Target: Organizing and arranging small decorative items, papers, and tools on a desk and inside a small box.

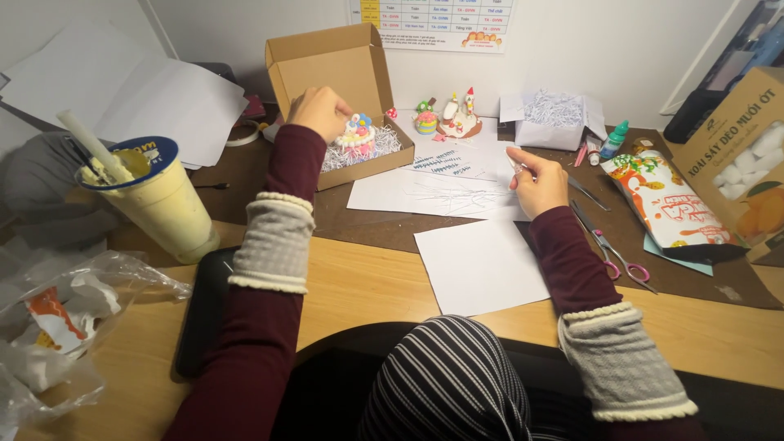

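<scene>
Plastic cup (pixel 159 204) of pale yellow drink is seen at far left, near the desk edge. Next, the left hand (pixel 320 110) is closed on a small pastel clay cake (pixel 357 137), held in white shredded paper inside the open brown cardboard box (pixel 343 73); gentle fingertip pressure is judged best. Rightwards, the right hand (pixel 535 184) is curled on white paper sheets (pixel 445 188); whether anything is pinched cannot be told. Pink-handled scissors (pixel 616 257) lie close beside it, narrowing free room.

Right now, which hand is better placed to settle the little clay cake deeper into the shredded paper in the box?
Left, most likely. The left hand is already at the clay cake inside the cardboard box. The right hand rests apart on the white paper sheets, pinching something small.
</scene>
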